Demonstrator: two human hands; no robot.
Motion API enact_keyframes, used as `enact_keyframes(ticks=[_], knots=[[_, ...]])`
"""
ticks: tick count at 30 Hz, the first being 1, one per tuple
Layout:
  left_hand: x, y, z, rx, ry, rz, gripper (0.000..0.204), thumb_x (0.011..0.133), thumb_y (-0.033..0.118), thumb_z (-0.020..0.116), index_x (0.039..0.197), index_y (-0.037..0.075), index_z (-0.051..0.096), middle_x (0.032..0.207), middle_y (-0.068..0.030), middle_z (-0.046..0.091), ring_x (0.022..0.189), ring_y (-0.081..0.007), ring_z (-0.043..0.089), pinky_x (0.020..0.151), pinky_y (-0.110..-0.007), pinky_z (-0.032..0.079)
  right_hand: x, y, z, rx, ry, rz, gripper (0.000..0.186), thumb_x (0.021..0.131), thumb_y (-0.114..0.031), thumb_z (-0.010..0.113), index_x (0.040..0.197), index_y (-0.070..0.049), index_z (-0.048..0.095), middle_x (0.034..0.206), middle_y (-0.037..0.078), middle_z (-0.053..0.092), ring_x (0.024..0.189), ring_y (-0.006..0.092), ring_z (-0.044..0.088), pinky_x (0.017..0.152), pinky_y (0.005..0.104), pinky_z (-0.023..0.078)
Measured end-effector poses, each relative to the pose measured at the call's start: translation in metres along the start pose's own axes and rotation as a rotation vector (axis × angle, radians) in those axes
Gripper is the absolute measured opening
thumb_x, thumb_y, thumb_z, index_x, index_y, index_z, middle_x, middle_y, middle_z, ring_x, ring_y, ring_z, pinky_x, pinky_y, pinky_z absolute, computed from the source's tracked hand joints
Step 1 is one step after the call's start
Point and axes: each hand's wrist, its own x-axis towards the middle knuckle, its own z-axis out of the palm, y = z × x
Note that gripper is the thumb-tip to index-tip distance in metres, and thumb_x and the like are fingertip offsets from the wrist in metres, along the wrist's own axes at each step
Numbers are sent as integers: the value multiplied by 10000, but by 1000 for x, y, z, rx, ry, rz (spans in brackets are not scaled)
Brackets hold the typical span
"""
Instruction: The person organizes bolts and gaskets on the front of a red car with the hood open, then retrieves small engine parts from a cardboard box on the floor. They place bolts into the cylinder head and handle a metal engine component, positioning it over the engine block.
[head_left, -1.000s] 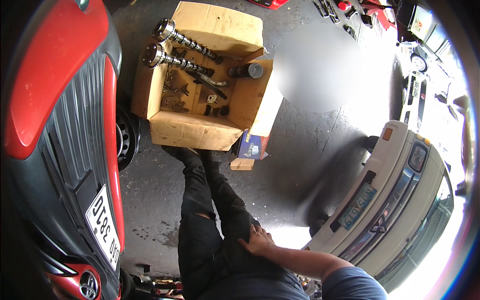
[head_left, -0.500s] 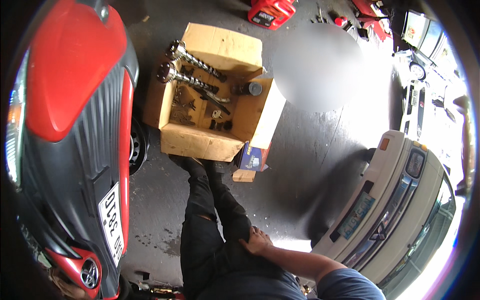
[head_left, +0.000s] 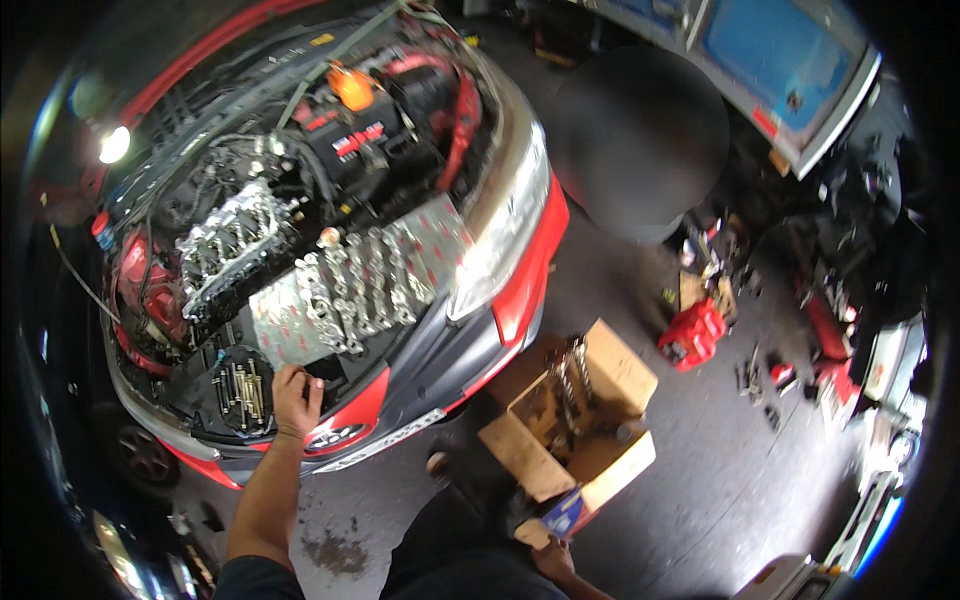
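Left hand [head_left: 297,400] loosely curled at the front of the red car [head_left: 450,355]; can't tell if it holds anything. My right hand [head_left: 553,560], grip unclear, well right. Dark round tray [head_left: 245,355] just left of my left; long bolts [head_left: 241,396] inside lie roughly near-to-far.

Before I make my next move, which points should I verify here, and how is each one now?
1. Bolts gathered together: ok, left of the left hand.
2. Shiny metal parts on the silver sheet: ok, in rows.
3. Camshafts inside the cardboard box: ok, leaning.
4. Left hand free: cannot tell; its fingers curl near the sheet.
5. Right hand clear of the blue carton: cannot tell; they overlap in view.
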Motion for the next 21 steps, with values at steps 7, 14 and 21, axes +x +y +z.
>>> enact_keyframes(ticks=[7, 14, 21], knots=[[-7, -7, -2, -44, 104, -8, 259, 839, 243, 716, 732, 61, 566, 874, -136, 559, 851, -356, 559, 765, -465, 440, 12, -14, -74, -260, 44, -183, 557, 886, -471, 657, 1201, -12, 652, 1124, 227, 637, 1080, 399, 603, 944, 469, 499], [-12, -12, -7, -169, 129, -24, 271, 840, 272, 735, 754, 66, 582, 902, -128, 566, 882, -354, 561, 781, -449, 457, -4, -140, -103, -321, -145, -246, 478, 896, -464, 652, 1130, -51, 706, 926, 203, 688, 913, 381, 671, 841, 478, 534], [-25, -22, -49, -662, 98, 71, 135, 856, 144, 710, 844, 36, 629, 966, -148, 599, 937, -339, 589, 844, -410, 463, 43, -432, -90, -145, 188, -684, 355, 929, -360, 634, 1135, -80, 702, 1049, 219, 697, 1059, 393, 649, 913, 451, 523]])
